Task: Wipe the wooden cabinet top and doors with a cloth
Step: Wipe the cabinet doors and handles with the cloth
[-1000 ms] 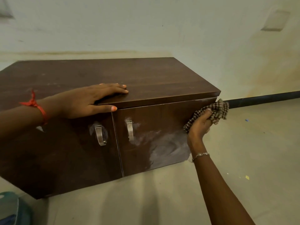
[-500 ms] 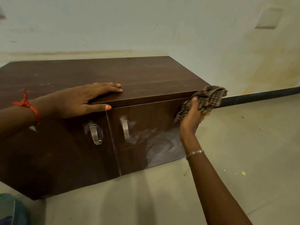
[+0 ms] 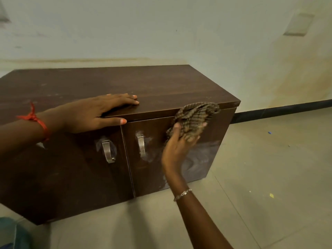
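Observation:
A low dark wooden cabinet [image 3: 161,85] stands on the floor against the wall, with two doors and a metal handle on each. My left hand [image 3: 95,114] lies flat on the front edge of the top, thumb hanging over the left door [image 3: 62,173]. My right hand [image 3: 177,146] presses a brown checked cloth [image 3: 194,115] against the upper part of the right door [image 3: 201,159]. Pale dusty smears show on that door below and right of the cloth and around both handles [image 3: 142,144].
Tiled floor [image 3: 260,186] spreads to the right and in front of the cabinet, with small coloured specks on it. A black skirting strip [image 3: 287,109] runs along the wall at right. Teal fabric [image 3: 12,234] shows at the bottom left corner.
My right hand has carried the cloth from the right end of the cabinet leftward onto the upper part of the right door. My left hand has stayed on the top edge.

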